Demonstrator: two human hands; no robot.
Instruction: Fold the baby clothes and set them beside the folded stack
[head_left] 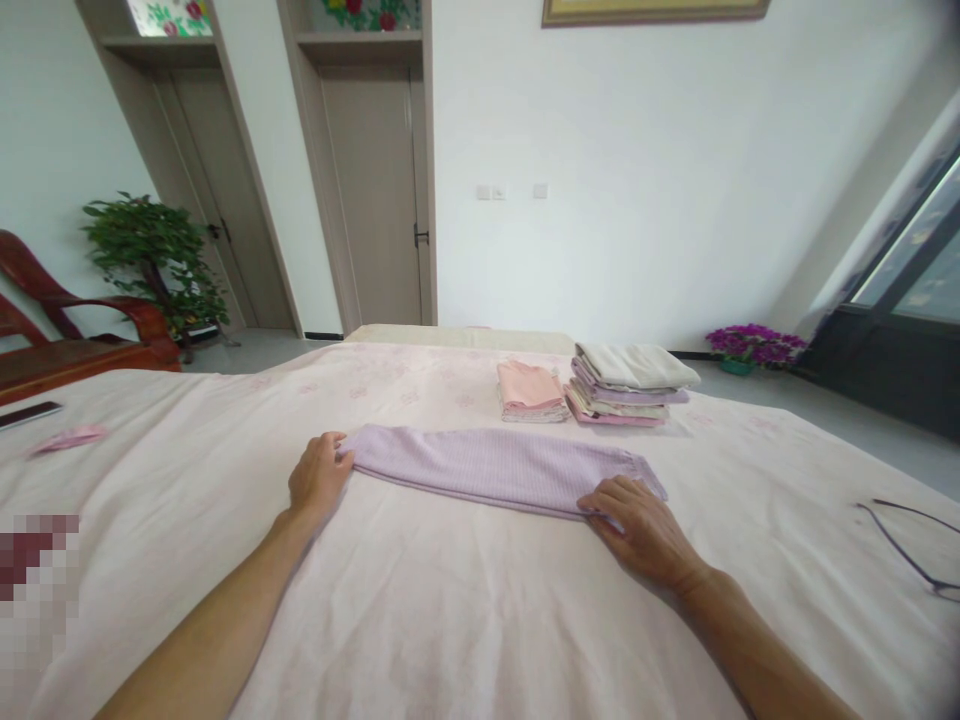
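A pair of lavender, finely striped pants (480,465) lies folded lengthwise into a long strip across the bedspread, a gathered edge showing at the right end. My left hand (321,475) is closed on the strip's left end, fingers and thumb pinching the cloth. At the near right corner, my right hand (634,525) pinches the lower edge, its thumb beneath the curled fingers. Just beyond the pants sit a small pile of folded peach cloth (531,388) and a taller stack of folded clothes (630,385) with a cream piece on top.
The pale pink bedspread (420,610) covers the surface around my hands. Eyeglasses (911,555) lie at the right edge. A phone (30,415) and a small pink cloth (71,440) rest at far left. Beyond are a wooden chair (90,340) and potted plants.
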